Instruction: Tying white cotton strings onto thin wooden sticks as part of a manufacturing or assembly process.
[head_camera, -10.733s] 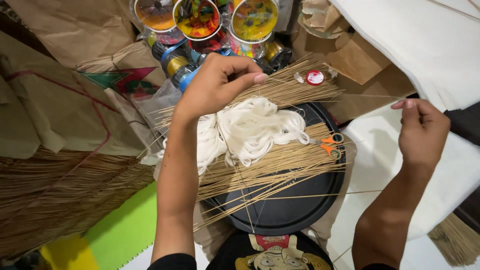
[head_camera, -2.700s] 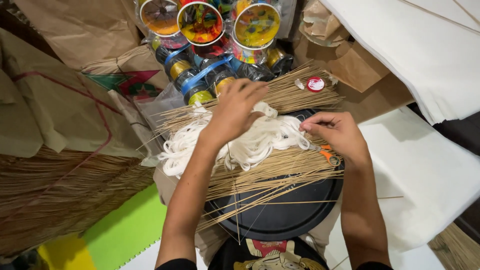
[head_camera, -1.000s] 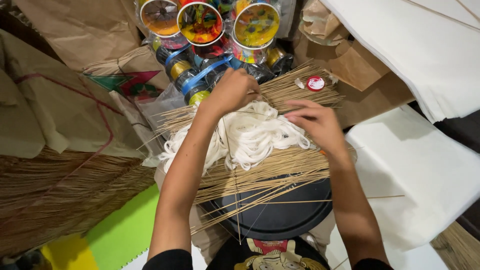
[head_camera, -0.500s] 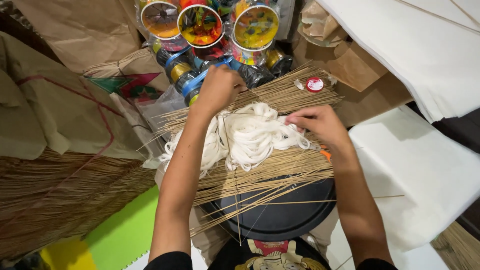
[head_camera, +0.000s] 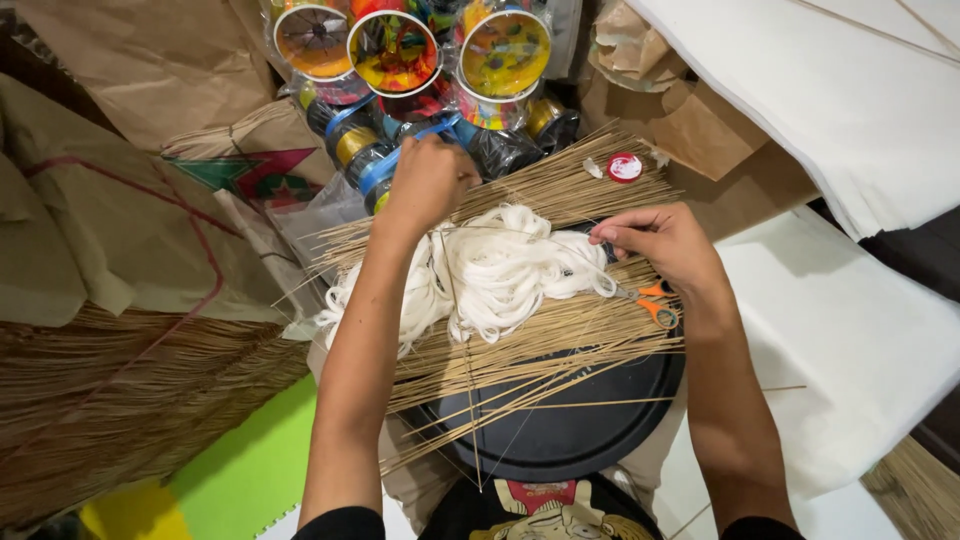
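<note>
My left hand (head_camera: 428, 185) is closed at the far edge of a pile of white string (head_camera: 510, 270), gripping thin bamboo sticks. One thin stick (head_camera: 462, 360) runs from it down toward me. Another thin stick (head_camera: 520, 230) stretches across the string to my right hand (head_camera: 665, 245), whose thumb and fingertips pinch its end. The string lies on a spread of bamboo sticks (head_camera: 540, 350) across a round black tray (head_camera: 560, 440). Orange-handled scissors (head_camera: 655, 302) lie just under my right wrist.
Colourful round reels (head_camera: 395, 50) and wrapped spools stand just beyond my left hand. A small red and white cap (head_camera: 625, 167) lies on the sticks. Brown paper (head_camera: 110, 200) and a stick bundle (head_camera: 120, 400) fill the left; white sheets (head_camera: 830, 110) the right.
My right hand has come in from far right to the string pile and pinches a stick end. My left hand has shifted slightly left toward the spools, still closed.
</note>
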